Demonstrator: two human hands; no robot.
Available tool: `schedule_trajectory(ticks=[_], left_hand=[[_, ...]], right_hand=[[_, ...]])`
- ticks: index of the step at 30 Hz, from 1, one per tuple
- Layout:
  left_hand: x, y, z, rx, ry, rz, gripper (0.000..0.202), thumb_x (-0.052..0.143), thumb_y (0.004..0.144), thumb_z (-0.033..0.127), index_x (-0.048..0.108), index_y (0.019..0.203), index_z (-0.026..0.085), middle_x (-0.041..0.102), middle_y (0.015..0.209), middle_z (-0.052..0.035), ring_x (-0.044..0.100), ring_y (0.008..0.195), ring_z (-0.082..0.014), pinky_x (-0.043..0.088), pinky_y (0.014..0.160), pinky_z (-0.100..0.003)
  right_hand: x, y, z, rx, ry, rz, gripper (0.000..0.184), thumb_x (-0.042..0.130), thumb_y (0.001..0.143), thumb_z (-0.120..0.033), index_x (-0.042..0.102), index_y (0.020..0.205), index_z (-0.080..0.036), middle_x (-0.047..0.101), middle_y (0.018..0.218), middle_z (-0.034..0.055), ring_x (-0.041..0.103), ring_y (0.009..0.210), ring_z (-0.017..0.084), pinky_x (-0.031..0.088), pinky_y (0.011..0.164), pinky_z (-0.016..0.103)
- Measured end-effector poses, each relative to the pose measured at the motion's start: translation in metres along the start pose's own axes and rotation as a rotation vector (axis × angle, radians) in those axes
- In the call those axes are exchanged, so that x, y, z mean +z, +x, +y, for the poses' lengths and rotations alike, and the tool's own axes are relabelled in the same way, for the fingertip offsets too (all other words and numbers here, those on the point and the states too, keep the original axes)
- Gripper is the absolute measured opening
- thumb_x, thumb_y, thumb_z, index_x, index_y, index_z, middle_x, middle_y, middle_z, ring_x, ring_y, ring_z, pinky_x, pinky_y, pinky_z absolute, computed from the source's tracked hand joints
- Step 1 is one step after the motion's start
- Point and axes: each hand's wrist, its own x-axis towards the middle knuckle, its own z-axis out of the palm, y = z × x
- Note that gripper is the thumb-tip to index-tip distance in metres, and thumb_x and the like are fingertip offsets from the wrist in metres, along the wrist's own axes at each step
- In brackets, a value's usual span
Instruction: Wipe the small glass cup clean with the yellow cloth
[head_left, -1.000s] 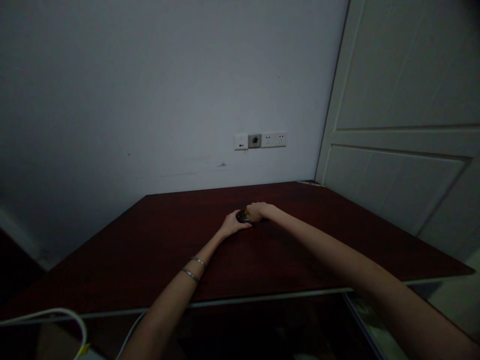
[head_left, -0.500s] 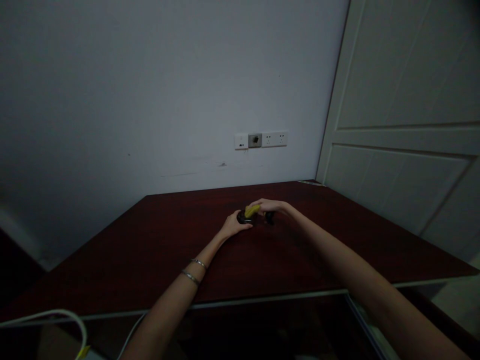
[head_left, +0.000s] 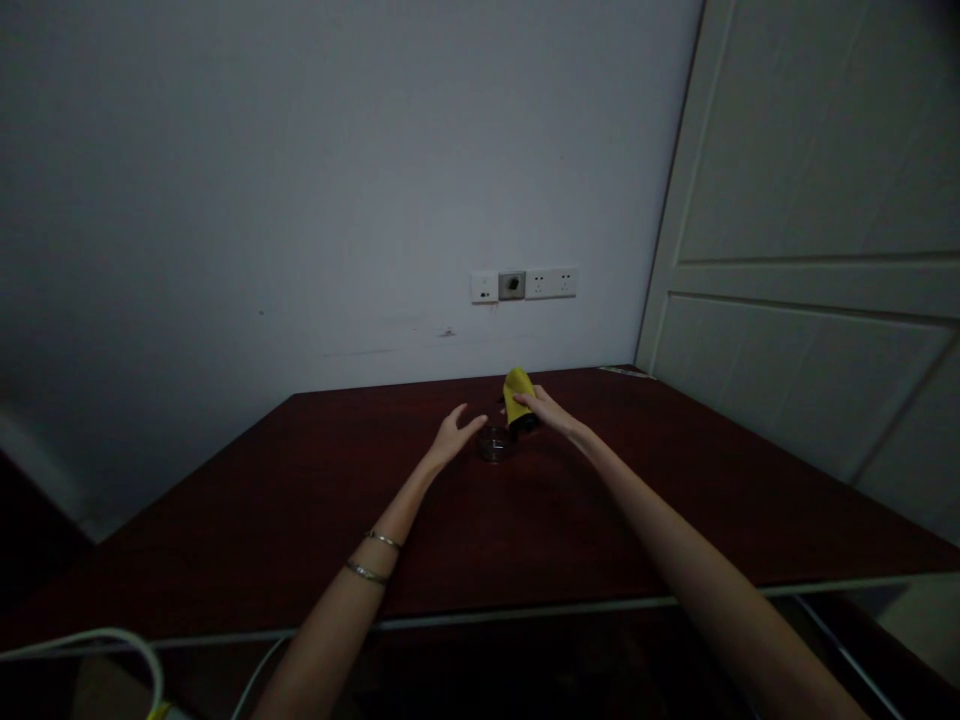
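A small round glass dish (head_left: 496,444) sits on the dark red tabletop (head_left: 360,480), in front of both hands. My left hand (head_left: 454,436) is just left of the dish, thumb and fingers spread, with nothing in it. My right hand (head_left: 546,408) grips a yellow object with a black lower end (head_left: 519,394). It is tilted above the right rim of the dish, its black end pointing down. Dim light hides its exact kind, and I cannot tell whether the black end touches the dish.
Behind the table rises a pale wall with sockets and a switch (head_left: 523,285). A white panelled door (head_left: 810,270) stands along the right side. A white cable (head_left: 112,634) loops over the front left edge of the table.
My left hand has let go of the glass dish and moved a little left, opening. In my right hand the yellow object has turned more upright and risen slightly.
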Motion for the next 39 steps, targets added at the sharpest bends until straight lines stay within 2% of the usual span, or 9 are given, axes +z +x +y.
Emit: schedule_trajectory(ticks=[3, 5, 10, 14, 19, 24, 28, 34, 39], left_hand=[[-0.002, 0.004, 0.016, 0.039, -0.191, 0.101, 0.053, 0.062, 0.071, 0.044, 0.055, 0.113, 0.011, 0.053, 0.124, -0.0143, 0.049, 0.115, -0.0227, 0.038, 0.097, -0.033], [-0.001, 0.003, 0.025, 0.043, -0.330, 0.055, 0.050, 0.062, 0.070, 0.044, 0.058, 0.108, 0.012, 0.057, 0.119, -0.0130, 0.053, 0.111, -0.0216, 0.041, 0.094, -0.032], [0.004, -0.005, 0.037, 0.021, -0.502, -0.134, 0.047, 0.066, 0.065, 0.046, 0.063, 0.096, 0.010, 0.065, 0.103, -0.0125, 0.061, 0.092, -0.0206, 0.046, 0.082, -0.032], [0.000, -0.001, 0.044, 0.061, -0.481, 0.010, 0.043, 0.067, 0.063, 0.042, 0.064, 0.093, 0.010, 0.066, 0.098, -0.0107, 0.061, 0.087, -0.0193, 0.047, 0.078, -0.029], [-0.025, 0.021, 0.063, 0.106, -0.359, 0.134, 0.041, 0.062, 0.067, 0.038, 0.062, 0.099, 0.012, 0.067, 0.094, -0.0080, 0.061, 0.080, -0.0181, 0.048, 0.072, -0.029], [-0.041, 0.040, 0.084, 0.290, 0.176, -0.253, 0.033, 0.063, 0.065, 0.029, 0.066, 0.094, 0.015, 0.068, 0.093, -0.0051, 0.060, 0.082, -0.0185, 0.045, 0.076, -0.028], [-0.029, 0.046, 0.088, 0.301, 0.545, -0.503, 0.028, 0.066, 0.056, 0.016, 0.070, 0.083, 0.021, 0.070, 0.085, -0.0028, 0.060, 0.084, -0.0194, 0.042, 0.080, -0.025], [-0.003, 0.042, 0.079, 0.417, 0.780, -0.672, 0.034, 0.059, 0.056, 0.008, 0.071, 0.080, 0.029, 0.071, 0.082, -0.0015, 0.061, 0.087, -0.0226, 0.038, 0.085, -0.027], [0.010, 0.038, 0.068, 0.406, 0.819, -0.587, 0.028, 0.059, 0.057, 0.010, 0.071, 0.075, 0.028, 0.070, 0.081, -0.0040, 0.058, 0.094, -0.0250, 0.034, 0.093, -0.030]], right_hand=[[0.006, -0.003, -0.010, 0.009, 0.428, -0.004, 0.046, 0.036, 0.086, -0.044, 0.033, 0.121, -0.015, 0.065, 0.098, 0.0131, 0.066, 0.075, 0.021, 0.053, 0.064, 0.035], [0.012, -0.004, -0.016, -0.030, 0.529, -0.012, 0.047, 0.045, 0.081, -0.048, 0.040, 0.116, -0.018, 0.065, 0.094, 0.0085, 0.065, 0.071, 0.020, 0.052, 0.062, 0.033], [0.027, 0.001, -0.021, -0.155, 0.457, 0.108, 0.038, 0.057, 0.073, -0.047, 0.053, 0.097, -0.016, 0.062, 0.087, 0.0023, 0.060, 0.076, 0.015, 0.049, 0.068, 0.027], [0.029, 0.000, -0.018, -0.186, 0.416, 0.134, 0.041, 0.061, 0.070, -0.045, 0.054, 0.100, -0.017, 0.061, 0.090, 0.0027, 0.059, 0.080, 0.015, 0.049, 0.075, 0.030], [0.024, -0.008, 0.007, -0.106, 0.318, 0.237, 0.061, 0.069, 0.063, -0.042, 0.046, 0.115, -0.019, 0.054, 0.111, 0.0097, 0.056, 0.098, 0.020, 0.046, 0.085, 0.036], [0.042, -0.008, 0.043, -0.082, 0.334, 0.053, 0.101, 0.076, 0.054, -0.041, 0.020, 0.136, -0.020, 0.035, 0.135, 0.0173, 0.041, 0.122, 0.024, 0.037, 0.097, 0.040], [0.061, -0.008, 0.053, -0.122, 0.310, -0.018, 0.118, 0.078, 0.050, -0.039, 0.003, 0.140, -0.020, 0.040, 0.133, 0.0172, 0.042, 0.121, 0.025, 0.032, 0.101, 0.043], [0.069, -0.008, 0.054, -0.107, 0.173, 0.097, 0.118, 0.077, 0.052, -0.040, 0.002, 0.140, -0.018, 0.045, 0.130, 0.0153, 0.043, 0.121, 0.025, 0.032, 0.101, 0.039], [0.074, -0.006, 0.061, -0.108, 0.147, 0.150, 0.114, 0.076, 0.053, -0.042, 0.006, 0.140, -0.018, 0.044, 0.132, 0.0145, 0.043, 0.121, 0.024, 0.034, 0.100, 0.038]])
